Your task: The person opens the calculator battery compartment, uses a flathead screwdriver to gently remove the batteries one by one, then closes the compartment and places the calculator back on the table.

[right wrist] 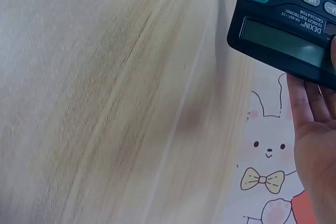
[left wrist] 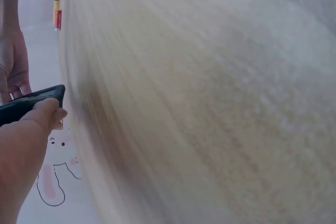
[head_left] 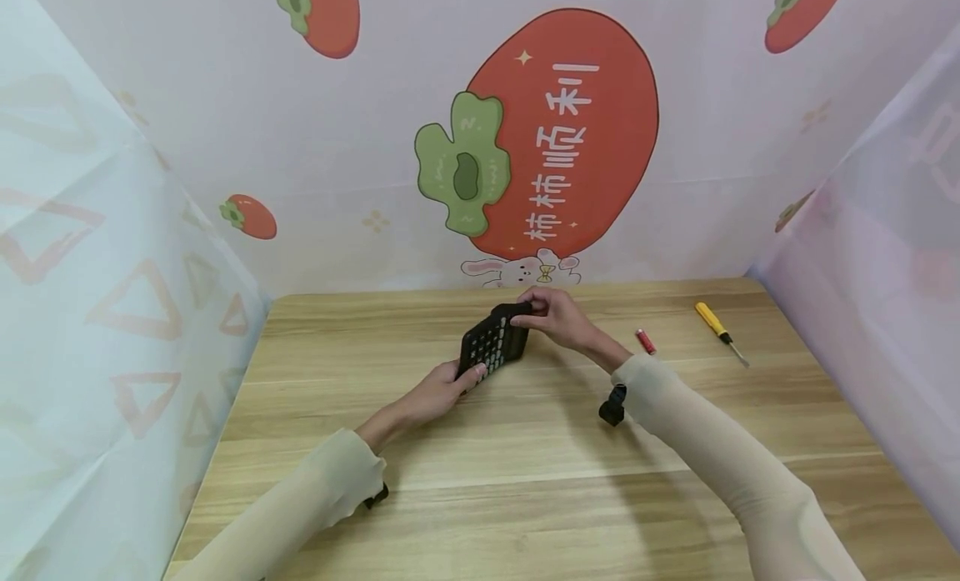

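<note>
A black desk calculator [head_left: 486,345] with grey keys is held tilted up off the wooden table near its back edge. My left hand [head_left: 433,393] grips its lower end, thumb over the keys. At the display end, my right hand [head_left: 558,318] pinches it, with fingers behind the body and the thumb in front. In the right wrist view the calculator [right wrist: 281,40] shows a blank display and a green ON/AC key. Only its dark edge appears in the left wrist view, where the calculator [left wrist: 31,100] hides part of the right fingers.
Right of my right hand a small red battery [head_left: 646,342] lies on the wooden table [head_left: 525,481]. Farther right is a yellow-handled screwdriver [head_left: 712,321]. Printed cloth walls [head_left: 360,147] border the table at the back and both sides.
</note>
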